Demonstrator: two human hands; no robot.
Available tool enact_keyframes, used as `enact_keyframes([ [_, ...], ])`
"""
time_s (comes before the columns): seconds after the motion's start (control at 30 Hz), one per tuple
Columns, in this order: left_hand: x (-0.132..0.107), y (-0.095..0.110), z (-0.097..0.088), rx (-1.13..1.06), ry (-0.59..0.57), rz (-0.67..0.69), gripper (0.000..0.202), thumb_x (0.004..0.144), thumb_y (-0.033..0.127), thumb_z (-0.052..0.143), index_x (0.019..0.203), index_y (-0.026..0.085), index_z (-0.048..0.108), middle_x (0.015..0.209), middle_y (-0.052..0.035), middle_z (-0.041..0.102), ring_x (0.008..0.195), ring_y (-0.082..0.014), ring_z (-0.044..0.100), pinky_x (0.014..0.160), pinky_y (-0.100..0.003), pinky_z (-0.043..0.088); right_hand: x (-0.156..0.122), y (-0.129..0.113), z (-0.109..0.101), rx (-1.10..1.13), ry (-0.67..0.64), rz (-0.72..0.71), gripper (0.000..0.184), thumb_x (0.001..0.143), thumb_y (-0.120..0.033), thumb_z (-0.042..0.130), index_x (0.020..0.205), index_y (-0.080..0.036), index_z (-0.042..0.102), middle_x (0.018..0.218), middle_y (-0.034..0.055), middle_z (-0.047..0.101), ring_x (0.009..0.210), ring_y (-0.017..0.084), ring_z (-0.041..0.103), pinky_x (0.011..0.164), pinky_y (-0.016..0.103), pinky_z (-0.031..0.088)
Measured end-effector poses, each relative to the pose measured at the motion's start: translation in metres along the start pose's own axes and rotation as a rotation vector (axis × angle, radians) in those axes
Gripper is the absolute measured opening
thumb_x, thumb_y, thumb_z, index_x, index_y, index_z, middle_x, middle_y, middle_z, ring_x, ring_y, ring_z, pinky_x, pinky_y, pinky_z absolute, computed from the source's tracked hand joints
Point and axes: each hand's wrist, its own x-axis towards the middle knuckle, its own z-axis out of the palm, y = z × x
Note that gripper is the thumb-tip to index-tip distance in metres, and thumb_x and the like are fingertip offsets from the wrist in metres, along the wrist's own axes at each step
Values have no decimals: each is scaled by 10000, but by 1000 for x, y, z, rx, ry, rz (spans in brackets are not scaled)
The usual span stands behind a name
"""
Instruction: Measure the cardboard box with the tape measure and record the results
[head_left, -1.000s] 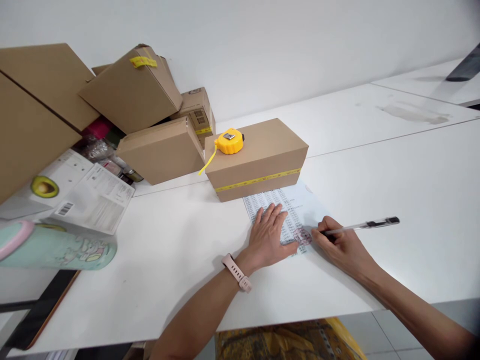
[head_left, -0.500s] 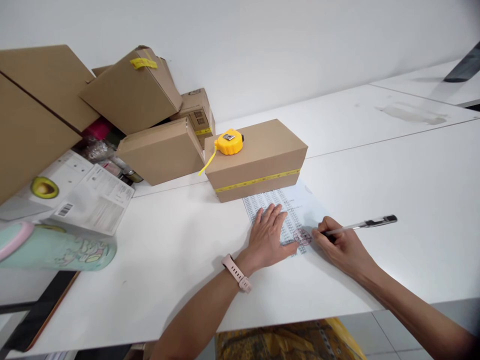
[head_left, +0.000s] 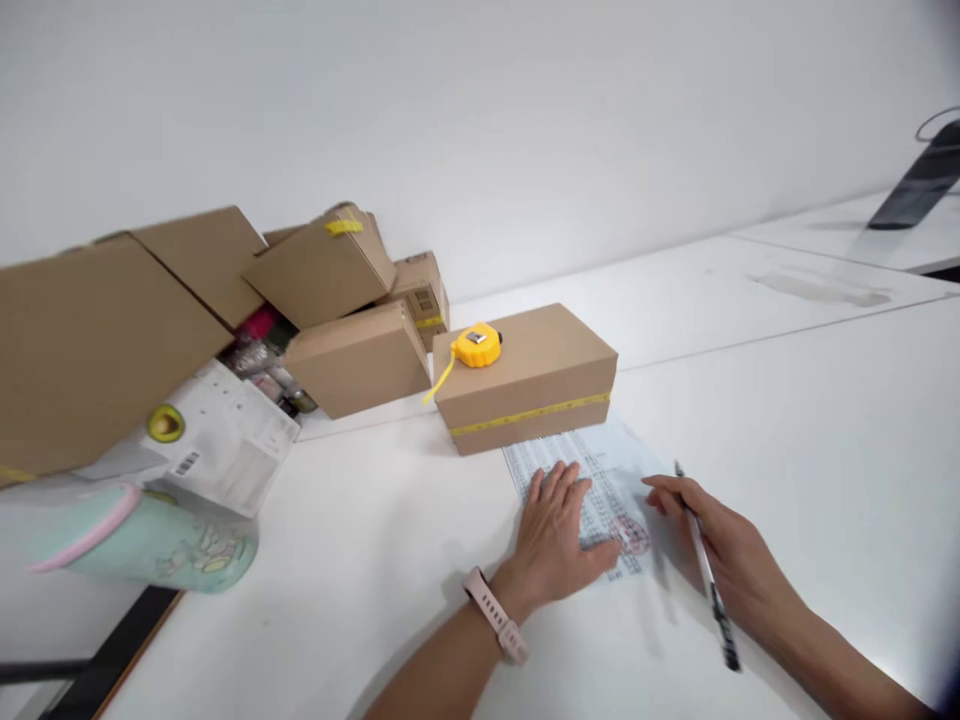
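Note:
My left hand (head_left: 551, 545) lies flat with its fingers stretched out on a printed paper sheet (head_left: 604, 465) that bears a red round stamp. A pink watch band circles that wrist. Just right of the sheet, my right hand (head_left: 724, 545) holds a pen (head_left: 705, 570). The pen slants across the fingers, one end pointing up and away, the dark end down toward me, and the index finger stretches out toward the paper. A closed cardboard box (head_left: 532, 395) rests on the sheet's far edge. On top of it sits a yellow tape measure (head_left: 478, 345) with its strap hanging over the side.
Several cardboard boxes (head_left: 322, 270) are piled at the left against the wall. In front of them lie a white package with an avocado picture (head_left: 232, 440) and a mint-green bottle (head_left: 180, 545) on its side. A dark upright object (head_left: 915, 185) stands far right on the white table (head_left: 787, 420).
My right hand has drawn back from the stamp, and the pen has swung round in its fingers. My left hand stays on the sheet. The view has tilted up.

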Motion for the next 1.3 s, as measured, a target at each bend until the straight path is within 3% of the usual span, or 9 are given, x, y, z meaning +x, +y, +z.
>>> enact_keyframes([
  [0.17, 4, 0, -16, 2, 532, 129, 403, 822, 158, 591, 1223, 183, 551, 1361, -139, 591, 1335, -275, 493, 1103, -482, 434, 32, 25, -1, -415, 103, -113, 441, 854, -172, 389, 1230, -262, 601, 1028, 109, 719, 946, 319, 640, 617, 395, 464],
  [0.33, 46, 2, -96, 111, 948, 129, 289, 875, 162, 546, 1158, 219, 567, 1301, -112, 616, 1303, -262, 500, 1110, -484, 373, 38, 34, 8, -477, 199, -152, 514, 871, -175, 335, 1347, -237, 518, 1008, 81, 724, 934, 284, 636, 689, 398, 489],
  [0.5, 103, -13, -157, -87, 782, -292, 646, 701, 268, 769, 1277, 191, 488, 1429, -167, 489, 1385, -332, 368, 1149, -462, 265, 35, 41, 4, -255, 184, 11, 406, 921, -353, 367, 1274, -268, 548, 961, 66, 711, 873, 253, 659, 579, 333, 499],
  [0.7, 114, -15, -167, -303, 761, -325, 572, 688, 278, 776, 1183, 189, 503, 1303, -166, 570, 1310, -336, 448, 1094, -462, 312, 29, 34, -5, -75, 356, -6, 365, 896, -424, 427, 1182, -277, 600, 939, 62, 698, 699, 217, 629, 563, 343, 487],
  [0.83, 86, 15, -164, -573, 633, -212, 502, 846, 510, 590, 1224, 194, 490, 1182, -133, 644, 1082, -263, 623, 912, -388, 480, 34, -11, -24, 163, 460, -33, 323, 894, -451, 506, 1109, -246, 634, 1031, 94, 699, 768, 229, 630, 548, 329, 478],
  [0.9, 71, 34, -162, -687, 514, -159, 497, 871, 571, 502, 1193, 193, 533, 1119, -114, 675, 1005, -254, 657, 816, -358, 520, 45, -46, -37, 416, 301, 39, 326, 896, -492, 538, 1051, -239, 672, 962, 85, 717, 824, 235, 661, 666, 351, 539],
  [1.0, 56, 56, -157, -830, 364, -133, 556, 822, 584, 578, 1208, 188, 521, 1075, -104, 687, 958, -253, 668, 793, -356, 526, 67, -99, -52, 845, -195, 85, 459, 917, -585, 494, 1060, -203, 704, 1040, 113, 719, 911, 233, 674, 766, 359, 574],
  [1.07, 50, 63, -154, -893, 313, -148, 629, 777, 568, 669, 1241, 187, 482, 1028, -95, 690, 916, -235, 667, 813, -354, 512, 77, -126, -57, 972, -381, 131, 498, 903, -624, 499, 971, -184, 723, 977, 110, 715, 833, 207, 677, 737, 333, 576],
  [1.3, 36, 45, -163, -922, 359, -207, 626, 719, 523, 769, 1186, 173, 541, 982, -76, 708, 862, -209, 665, 789, -320, 502, 90, -148, -49, 944, -456, 194, 373, 767, -498, 761, 684, -149, 658, 672, 14, 596, 578, 93, 521, 543, 222, 473],
])
